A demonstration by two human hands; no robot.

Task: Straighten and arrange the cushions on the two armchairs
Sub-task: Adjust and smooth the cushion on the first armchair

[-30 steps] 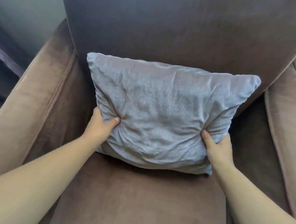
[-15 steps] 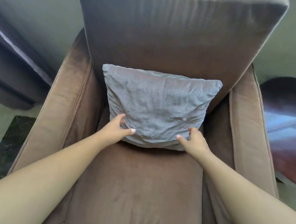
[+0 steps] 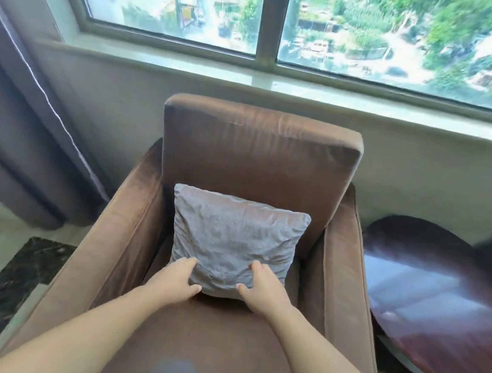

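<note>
A grey square cushion (image 3: 234,233) stands upright against the backrest of a brown armchair (image 3: 257,154), its lower edge on the seat. My left hand (image 3: 174,281) rests at the cushion's lower left corner with fingers spread and thumb under the edge. At the lower right part of the cushion lies my right hand (image 3: 261,291), fingers loosely apart. Neither hand pinches the fabric. A second armchair is not in view.
A dark glossy round table (image 3: 437,310) stands close to the chair's right arm. A grey curtain (image 3: 18,140) hangs at the left. Behind the chair are a wall, a sill and a window (image 3: 315,18). A dark stone floor strip (image 3: 4,283) lies left.
My hands let go of the cushion's sides and slid down to its lower edge. The view pulled back and tilted up, so the whole chair, window and table now show.
</note>
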